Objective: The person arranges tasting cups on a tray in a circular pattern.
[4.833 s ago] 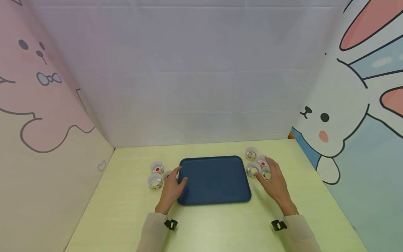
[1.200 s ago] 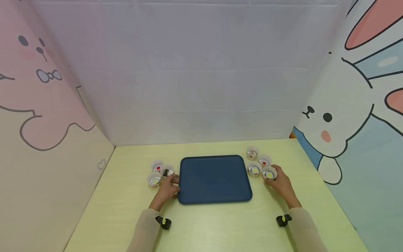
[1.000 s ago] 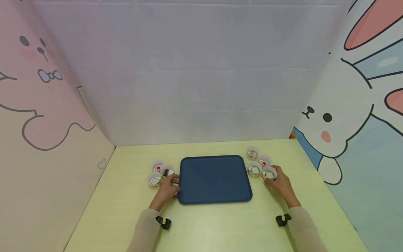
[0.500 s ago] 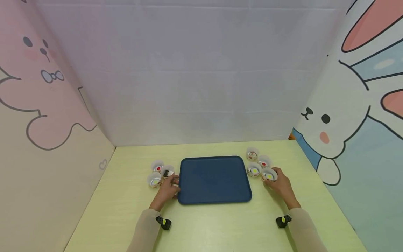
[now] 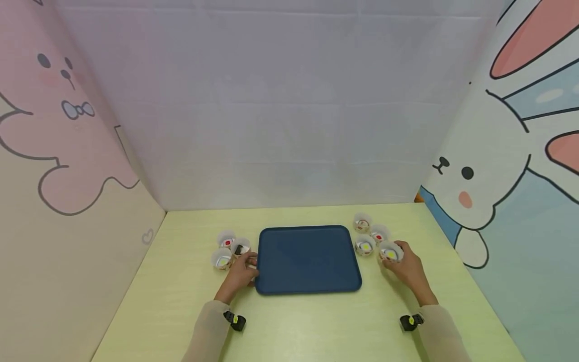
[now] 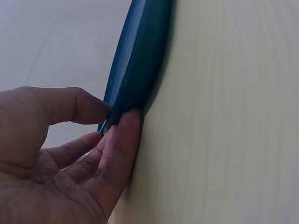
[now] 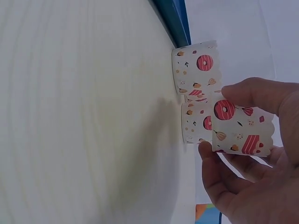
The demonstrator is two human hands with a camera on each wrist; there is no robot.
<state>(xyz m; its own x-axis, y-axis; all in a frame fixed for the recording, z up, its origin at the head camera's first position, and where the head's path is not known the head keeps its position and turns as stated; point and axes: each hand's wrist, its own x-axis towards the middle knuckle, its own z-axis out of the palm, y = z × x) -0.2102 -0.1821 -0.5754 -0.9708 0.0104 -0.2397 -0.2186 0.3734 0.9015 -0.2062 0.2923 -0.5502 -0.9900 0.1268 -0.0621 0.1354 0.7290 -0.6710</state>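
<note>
The left hand (image 5: 238, 275) pinches the left rim of the dark blue tray (image 5: 309, 259); in the left wrist view its thumb (image 6: 86, 107) is at the rim with a finger against the outer side. In the right hand (image 5: 412, 269) is a paper baking cup (image 7: 243, 123) printed with donuts and cake, held between thumb and fingers. That cup has a yellow-marked piece inside and hangs above the table, tipped little if at all. Just left of it stand three similar cups: a front one (image 5: 364, 246), a middle one (image 5: 379, 235) and a back one (image 5: 362, 222).
Left of the tray, near the left hand, three more cups are grouped: one with a red-marked piece (image 5: 226, 240), one with a yellow-marked piece (image 5: 222, 260) and one with a black-and-silver piece (image 5: 240, 247). A white sheet (image 5: 289, 125) and cartoon-printed panels surround the pale table (image 5: 298, 327).
Earlier, both hands hovered by the tray and right cups. The left hand then took the tray's rim and the right hand a cup. In the last half second that cup shifted slightly right, off the table.
</note>
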